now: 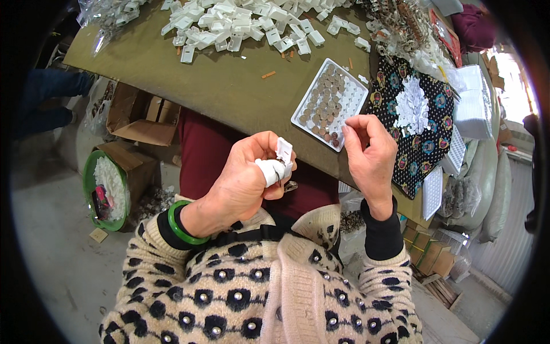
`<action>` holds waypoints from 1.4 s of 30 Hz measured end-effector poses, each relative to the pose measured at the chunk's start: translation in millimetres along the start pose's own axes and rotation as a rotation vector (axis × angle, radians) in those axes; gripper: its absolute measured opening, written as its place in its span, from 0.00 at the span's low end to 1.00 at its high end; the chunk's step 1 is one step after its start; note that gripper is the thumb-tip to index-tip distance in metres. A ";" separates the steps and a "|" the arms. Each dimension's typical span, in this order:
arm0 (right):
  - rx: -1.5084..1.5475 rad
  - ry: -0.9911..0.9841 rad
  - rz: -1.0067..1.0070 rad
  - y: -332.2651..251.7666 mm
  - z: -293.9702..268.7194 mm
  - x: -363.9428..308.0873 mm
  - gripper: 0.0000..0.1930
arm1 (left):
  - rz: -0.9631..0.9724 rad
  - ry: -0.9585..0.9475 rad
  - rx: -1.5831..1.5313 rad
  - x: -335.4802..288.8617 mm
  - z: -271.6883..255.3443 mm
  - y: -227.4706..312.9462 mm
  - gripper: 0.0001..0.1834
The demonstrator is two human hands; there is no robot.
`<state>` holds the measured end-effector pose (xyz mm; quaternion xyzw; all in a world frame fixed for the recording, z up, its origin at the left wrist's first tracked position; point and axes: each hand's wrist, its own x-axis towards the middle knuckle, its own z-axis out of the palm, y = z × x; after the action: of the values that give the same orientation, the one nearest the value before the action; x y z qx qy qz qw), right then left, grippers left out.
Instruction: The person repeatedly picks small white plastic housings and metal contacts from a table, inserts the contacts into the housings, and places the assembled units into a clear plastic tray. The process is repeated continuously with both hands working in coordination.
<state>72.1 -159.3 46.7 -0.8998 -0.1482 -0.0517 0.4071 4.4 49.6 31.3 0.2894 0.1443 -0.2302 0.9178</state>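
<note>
Seen from above, a person in a cream cardigan (252, 292) with black spots and pearl beads sits at an olive-green worktable (217, 86), over a grey concrete floor.

Nearest, both hands are raised in front of the chest. The left hand (246, 178), with a green bangle (182, 226) on its wrist, is curled closed around a small white plastic clip (283, 150), pinched between the thumb and a forefinger wrapped in white tape. A small dark metal piece hangs just below the fingers; what it is cannot be made out. The right hand (371, 155) is held just beside it, not touching, with thumb and forefinger tips pressed together as if pinching something too small to see; the other fingers are loosely curled.

Just beyond the hands, at the table's near edge, lies a white compartment tray (356, 94) partly filled with small brown round pieces. To its right is a black cloth (427, 143) with a colourful pattern, bearing a heap of white paper-like bits (411, 106).

Farther back, a large scatter of white plastic clips (240, 26) covers the table's far side.

On the floor to the left stand open cardboard boxes (140, 120) and a green basin (91, 192) holding white material.
</note>
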 end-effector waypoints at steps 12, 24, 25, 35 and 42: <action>-0.317 -0.115 -0.264 0.0 2.4 -8.7 0.06 | 0.103 -0.018 0.078 9.7 6.2 -5.1 0.13; -0.302 -0.207 -0.220 5.6 -1.3 0.3 0.07 | 0.215 -0.024 0.112 15.5 3.8 -9.2 0.20; -0.311 -0.203 -0.223 4.8 -1.4 1.1 0.07 | 0.212 -0.011 0.125 15.7 4.1 -9.0 0.20; -0.108 -0.045 -0.493 -22.8 9.5 -16.8 0.14 | 0.192 0.077 0.270 17.5 10.6 -12.7 0.17; -0.084 -0.057 -0.367 -27.9 4.0 -24.6 0.11 | 0.162 0.108 0.266 13.8 12.7 -13.0 0.17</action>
<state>39.9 -144.4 58.8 -0.8749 -0.3189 -0.1057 0.3487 11.3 27.8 29.8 0.4311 0.1379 -0.1564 0.8779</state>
